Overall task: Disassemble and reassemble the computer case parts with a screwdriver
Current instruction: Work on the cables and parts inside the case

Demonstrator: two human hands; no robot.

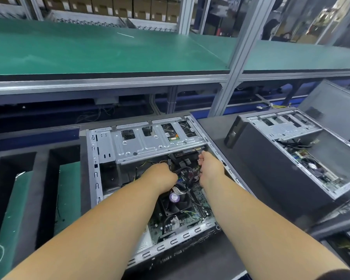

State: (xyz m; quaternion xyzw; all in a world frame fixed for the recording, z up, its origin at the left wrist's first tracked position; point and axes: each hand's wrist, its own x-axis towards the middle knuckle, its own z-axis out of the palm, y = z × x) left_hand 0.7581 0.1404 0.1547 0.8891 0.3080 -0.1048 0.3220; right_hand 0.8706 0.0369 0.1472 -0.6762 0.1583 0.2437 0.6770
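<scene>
A second open computer tower (pixel 287 158) stands to the right on the dark surface (pixel 214 126). Above, a green-matted shelf (pixel 109 51) spans an aluminium frame (pixel 233 77), with rows of cardboard boxes (pixel 113 7) stacked beyond it.

The open computer case (pixel 150 172) has a silver-grey metal frame, a green motherboard (pixel 198 199), black cables (pixel 187 171) and a black fan with a purple round label (pixel 174 197). The second case (pixel 271 158) is dark grey outside. The shelf (pixel 89 51) above is green; the surface (pixel 214 126) is dark grey.
</scene>
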